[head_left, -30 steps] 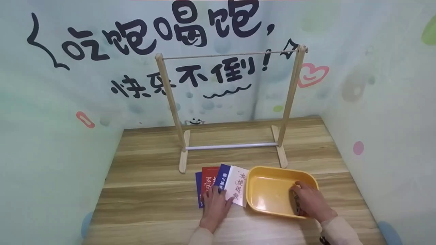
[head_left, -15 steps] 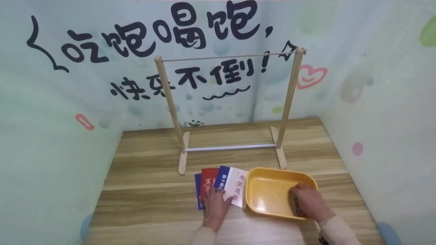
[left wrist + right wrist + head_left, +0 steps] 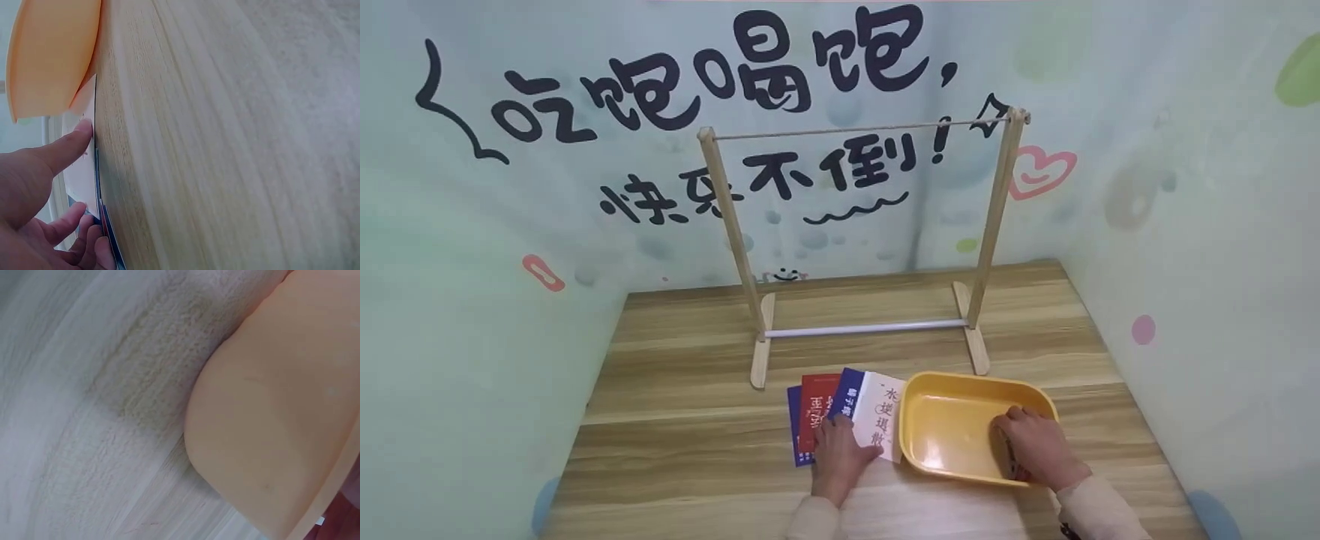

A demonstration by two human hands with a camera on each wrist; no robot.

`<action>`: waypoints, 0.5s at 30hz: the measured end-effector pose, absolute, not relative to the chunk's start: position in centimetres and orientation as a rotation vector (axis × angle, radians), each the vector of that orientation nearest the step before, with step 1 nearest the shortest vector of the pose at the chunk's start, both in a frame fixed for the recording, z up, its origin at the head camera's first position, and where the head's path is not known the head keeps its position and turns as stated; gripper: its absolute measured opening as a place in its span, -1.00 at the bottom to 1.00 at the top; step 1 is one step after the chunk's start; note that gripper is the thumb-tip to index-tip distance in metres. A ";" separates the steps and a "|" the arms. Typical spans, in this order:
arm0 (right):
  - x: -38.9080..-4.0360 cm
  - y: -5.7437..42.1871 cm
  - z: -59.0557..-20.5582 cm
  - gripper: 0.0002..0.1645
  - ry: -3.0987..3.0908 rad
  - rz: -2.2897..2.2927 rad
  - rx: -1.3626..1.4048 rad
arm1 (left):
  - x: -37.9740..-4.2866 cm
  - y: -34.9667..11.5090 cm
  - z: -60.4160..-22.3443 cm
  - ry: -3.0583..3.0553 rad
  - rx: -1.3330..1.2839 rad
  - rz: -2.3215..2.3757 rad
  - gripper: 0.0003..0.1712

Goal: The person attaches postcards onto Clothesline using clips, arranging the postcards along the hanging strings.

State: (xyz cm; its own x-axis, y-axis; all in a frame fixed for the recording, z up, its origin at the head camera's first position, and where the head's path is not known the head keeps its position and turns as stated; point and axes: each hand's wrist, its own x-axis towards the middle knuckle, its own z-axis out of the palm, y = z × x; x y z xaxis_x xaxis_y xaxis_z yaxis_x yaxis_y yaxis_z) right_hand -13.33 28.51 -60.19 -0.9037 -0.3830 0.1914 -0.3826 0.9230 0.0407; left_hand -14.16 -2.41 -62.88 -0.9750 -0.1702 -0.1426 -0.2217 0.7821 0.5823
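Several booklets lie fanned and overlapping on the table: a white and blue one point(image 3: 879, 414) on top, a red one point(image 3: 819, 397) and a blue one point(image 3: 795, 427) beneath. My left hand point(image 3: 840, 457) rests on them. In the left wrist view its thumb touches the white booklet point(image 3: 79, 163), with the bent fingers at the stack's edge. My right hand point(image 3: 1042, 446) reaches into the right end of a yellow plastic basin point(image 3: 952, 469). Its curled fingers hold a dark, patterned item point(image 3: 1011, 459), mostly hidden by the hand; its kind cannot be made out.
Behind the booklets and basin stands a wooden frame point(image 3: 997, 217) with a string point(image 3: 862, 130) across its top and a white rod point(image 3: 866, 328) low down. Printed walls enclose the wood-grain table point(image 3: 682, 420) at the back and both sides.
The left hand has shifted slightly right on the booklets, its fingers more bent. The right hand stays inside the basin with little movement. The head view has tilted slightly upward.
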 end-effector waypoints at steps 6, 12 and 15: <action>-13.6 28.3 -60.0 -0.82 -2.921 -0.059 0.576 | -14.3 -2.6 -62.6 2.817 -0.340 1.027 -0.26; -13.7 28.2 -60.0 -0.78 -2.920 -0.103 0.616 | -14.5 -2.7 -62.4 2.788 -0.347 1.056 -0.29; -13.9 28.2 -60.1 -0.77 -2.904 -0.111 0.631 | -14.5 -2.6 -62.5 2.795 -0.349 1.059 -0.29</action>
